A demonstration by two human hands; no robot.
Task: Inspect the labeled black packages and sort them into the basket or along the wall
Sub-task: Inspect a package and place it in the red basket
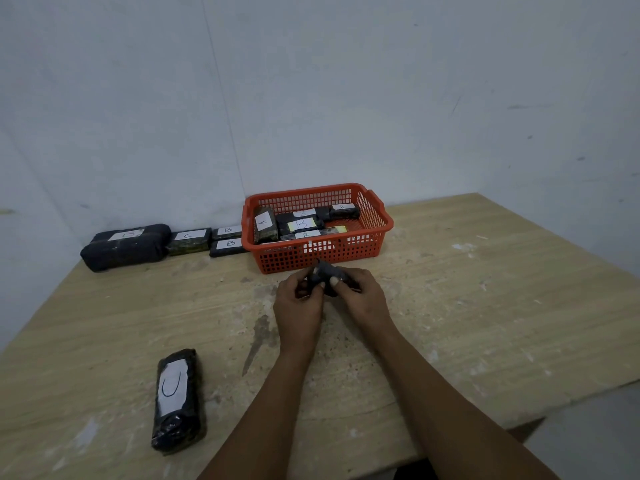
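Both hands hold one small black package (323, 276) just in front of the red basket (322, 255). My left hand (298, 306) grips its left side and my right hand (360, 295) pinches its right side; its label is hidden. Inside the basket lie several black packages with white and yellow labels, one marked A (265, 224), others marked B. Along the wall to the left sit a large dark bundle (126, 247), a package marked C (188, 240) and two marked B (227, 242). A loose package marked C (178, 398) lies on the table at the near left.
The wooden table (467, 306) is scuffed with pale and dark stains. Its right and near edges drop off at lower right. White walls meet in a corner behind the basket.
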